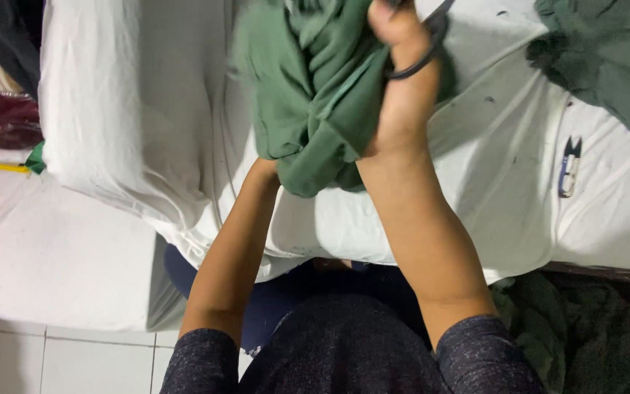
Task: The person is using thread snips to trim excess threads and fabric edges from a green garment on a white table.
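Close under the camera, both forearms raised over the white-covered worktop (pixel 133 109), right hand (pixel 402 95) clenched on black scissors (pixel 424 51) and soft, light, bunched green cloth (pixel 315 87), best gripped at a fold, left hand buried beneath, grip unreadable; small thread snips (pixel 569 166) near the right edge.

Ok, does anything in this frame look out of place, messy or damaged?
Nothing looks damaged. The white cloth cover over the table carries small dark specks and is rumpled. A small thread snipper lies loose on it. The right hand holds scissors against the bunched green fabric; the left hand is hidden beneath it.
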